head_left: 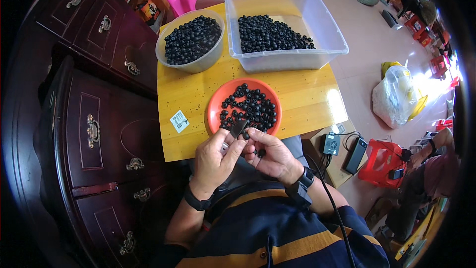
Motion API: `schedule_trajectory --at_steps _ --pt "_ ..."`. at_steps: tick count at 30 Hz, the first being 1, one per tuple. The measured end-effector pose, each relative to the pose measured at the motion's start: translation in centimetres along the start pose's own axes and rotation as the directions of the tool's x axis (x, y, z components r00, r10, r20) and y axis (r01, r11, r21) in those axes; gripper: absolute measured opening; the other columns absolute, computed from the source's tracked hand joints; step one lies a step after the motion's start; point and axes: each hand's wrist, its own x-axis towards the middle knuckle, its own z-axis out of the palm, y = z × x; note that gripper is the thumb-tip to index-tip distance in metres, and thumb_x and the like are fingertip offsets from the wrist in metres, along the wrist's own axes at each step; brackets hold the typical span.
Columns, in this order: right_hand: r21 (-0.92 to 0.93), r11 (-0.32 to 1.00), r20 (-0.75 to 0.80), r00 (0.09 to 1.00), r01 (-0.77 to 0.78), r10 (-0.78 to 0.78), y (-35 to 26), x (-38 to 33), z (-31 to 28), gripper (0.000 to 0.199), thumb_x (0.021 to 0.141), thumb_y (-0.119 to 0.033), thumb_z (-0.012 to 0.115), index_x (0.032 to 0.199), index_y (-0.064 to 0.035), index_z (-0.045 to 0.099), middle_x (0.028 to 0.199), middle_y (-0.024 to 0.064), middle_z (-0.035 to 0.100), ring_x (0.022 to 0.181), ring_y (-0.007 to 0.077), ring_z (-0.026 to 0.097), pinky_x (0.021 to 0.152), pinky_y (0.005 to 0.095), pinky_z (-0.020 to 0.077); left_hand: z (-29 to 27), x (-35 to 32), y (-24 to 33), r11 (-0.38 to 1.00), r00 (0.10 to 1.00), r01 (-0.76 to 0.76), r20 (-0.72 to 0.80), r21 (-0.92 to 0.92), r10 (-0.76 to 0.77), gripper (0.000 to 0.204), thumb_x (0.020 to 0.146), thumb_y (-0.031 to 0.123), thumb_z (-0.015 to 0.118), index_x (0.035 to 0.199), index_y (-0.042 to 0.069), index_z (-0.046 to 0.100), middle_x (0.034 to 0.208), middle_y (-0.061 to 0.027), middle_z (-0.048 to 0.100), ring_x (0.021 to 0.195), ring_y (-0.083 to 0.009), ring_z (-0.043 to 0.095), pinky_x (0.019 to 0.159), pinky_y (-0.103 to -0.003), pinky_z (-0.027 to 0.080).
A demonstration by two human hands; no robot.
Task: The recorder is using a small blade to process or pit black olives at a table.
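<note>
- Head view: the left hand was closed around a small dark flat strip-like piece, pinching it between thumb and fingers just over the near rim of the round orange plastic plate.
- The right hand was curled shut, its fingertips meeting the left hand's at a small black rubber ring-shaped bead; another bead seemed to sit in its palm, though that was hard to make out.
- The plate lay on the yellow wooden counter and carried a loose heap of the same black beads.
- Farther back stood a round translucent plastic bowl and a clear rectangular plastic tub, both holding many more beads.
- Judged from this, the step wanted a steady pinch on the strip and one bead fed at a time, hole lined up squarely with the strip's tip.
- Working low over the plate seemed wise, so a dropped bead would land among the others and not roll off the counter.
- Black specks dotted the counter, and a small white label lay beside the plate.
</note>
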Motion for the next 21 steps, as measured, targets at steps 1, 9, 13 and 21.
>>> schedule_trajectory --at_steps 1,9,13,21 --pt "-0.015 1.000 -0.021 1.000 -0.006 0.006 0.1 0.1 0.0 0.008 0.099 -0.019 0.060 0.102 -0.0122 0.062 0.093 -0.0005 0.067 0.071 0.0057 0.059 0.065 0.0217 0.0515 0.0 0.1 0.2 1.000 1.000 -0.001 0.000 -0.002 0.001 0.023 0.092 0.020 0.070 0.087 0.001 0.060 0.070 -0.0063 0.062 0.061 -0.0105 0.057 0.056 -0.028 0.045" --pt "-0.133 0.990 -0.032 0.998 0.052 -0.057 0.7 -0.1 1.1 0.007 0.098 -0.020 0.062 0.099 -0.0138 0.060 0.084 -0.0051 0.061 0.068 0.0036 0.055 0.062 0.0202 0.0491 -0.4 0.8 0.9 0.965 0.984 -0.157 -0.052 0.213 0.171 0.029 0.085 0.023 0.076 0.080 0.003 0.056 0.064 -0.0092 0.059 0.054 -0.0228 0.058 0.053 -0.033 0.046" --pt "-0.169 0.984 0.017 0.998 0.063 -0.061 0.8 0.2 1.4 0.007 0.097 -0.019 0.062 0.102 -0.0150 0.059 0.081 -0.0056 0.059 0.069 0.0050 0.054 0.062 0.0215 0.0478 -0.8 0.7 -0.7 0.950 0.985 -0.157 -0.025 0.271 0.170 0.029 0.087 0.024 0.074 0.079 0.003 0.055 0.063 -0.0094 0.057 0.054 -0.0234 0.057 0.053 -0.033 0.046" --pt "-0.134 0.990 0.039 0.999 0.042 -0.037 1.1 1.0 0.6 0.010 0.097 -0.019 0.062 0.105 -0.0149 0.058 0.088 -0.0024 0.062 0.070 0.0068 0.054 0.061 0.0221 0.0469 -1.6 0.7 -2.4 0.998 0.998 -0.059 -0.019 0.018 0.059 0.021 0.094 0.017 0.065 0.083 -0.001 0.059 0.068 -0.0088 0.065 0.060 -0.0170 0.063 0.056 -0.029 0.047"
